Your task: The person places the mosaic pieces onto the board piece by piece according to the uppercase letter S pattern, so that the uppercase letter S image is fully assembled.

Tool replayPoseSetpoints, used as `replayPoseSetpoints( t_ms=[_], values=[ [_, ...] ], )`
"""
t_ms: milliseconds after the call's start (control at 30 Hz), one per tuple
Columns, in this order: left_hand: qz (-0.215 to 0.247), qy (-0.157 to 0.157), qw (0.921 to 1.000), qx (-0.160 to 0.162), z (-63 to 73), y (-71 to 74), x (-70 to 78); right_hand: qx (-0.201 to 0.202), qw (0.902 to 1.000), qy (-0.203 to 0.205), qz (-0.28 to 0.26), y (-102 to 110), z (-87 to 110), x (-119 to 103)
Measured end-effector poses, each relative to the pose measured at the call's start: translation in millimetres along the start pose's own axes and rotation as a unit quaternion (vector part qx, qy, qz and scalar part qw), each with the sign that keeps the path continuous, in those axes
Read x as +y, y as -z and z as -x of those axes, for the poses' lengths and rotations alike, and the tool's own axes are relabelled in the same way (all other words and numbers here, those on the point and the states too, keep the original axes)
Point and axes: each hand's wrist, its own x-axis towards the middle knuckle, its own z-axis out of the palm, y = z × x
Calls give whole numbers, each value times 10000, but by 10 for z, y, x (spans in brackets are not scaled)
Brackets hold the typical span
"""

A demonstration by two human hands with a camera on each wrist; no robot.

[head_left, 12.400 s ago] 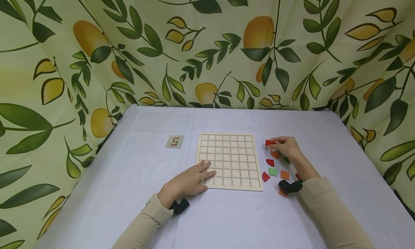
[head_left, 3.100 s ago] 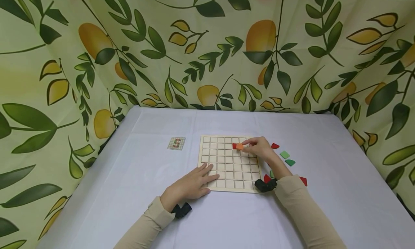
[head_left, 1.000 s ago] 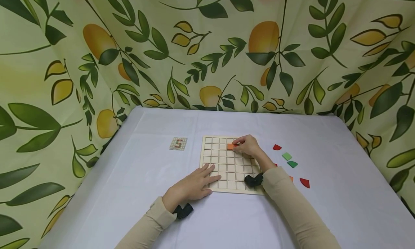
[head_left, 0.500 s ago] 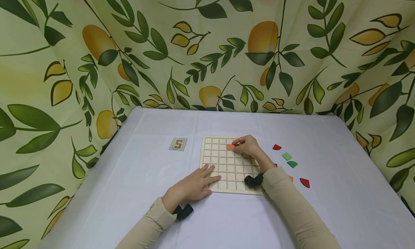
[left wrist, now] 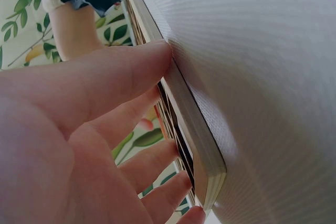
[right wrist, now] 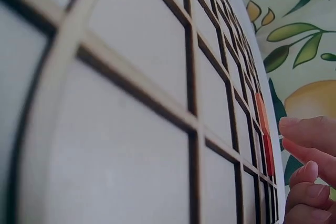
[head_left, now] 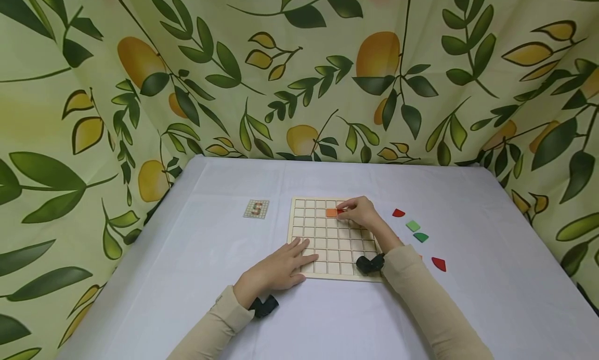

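Observation:
In the head view a square wooden grid board (head_left: 323, 244) lies on the white table. My left hand (head_left: 273, 271) rests spread over its front left corner; in the left wrist view the thumb (left wrist: 142, 64) is against the board's side edge (left wrist: 202, 153). Toward the far side, an orange square tile (head_left: 331, 213) and a red tile (head_left: 340, 211) lie side by side in grid cells. My right hand (head_left: 360, 213) is over the red tile, partly covering it. In the right wrist view its fingertips are just off the red tile (right wrist: 269, 153), holding nothing visible.
Right of the board lie a red rounded tile (head_left: 398, 213), a light green square (head_left: 413, 226), a dark green tile (head_left: 420, 237) and another red one (head_left: 438, 264). My right sleeve partly hides others. A small card (head_left: 256, 208) with an S pattern lies left of the board.
My right hand went from the loose tiles to the board and brought the orange tile, which now lies left of the red one. Lately it shifted slightly right. My left hand stayed put.

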Motion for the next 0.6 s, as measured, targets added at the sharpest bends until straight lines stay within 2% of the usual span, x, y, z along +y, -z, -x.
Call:
replayPoseSetpoints(
  t_ms=[400, 600],
  values=[
    [-8, -61, 10000, 68, -10, -24, -24, -155, 9994, 161, -266, 107, 181, 1],
    [31, -90, 9999, 67, -8, -21, -26, -126, 9995, 233, -178, 166, 255, 24]
  ],
)
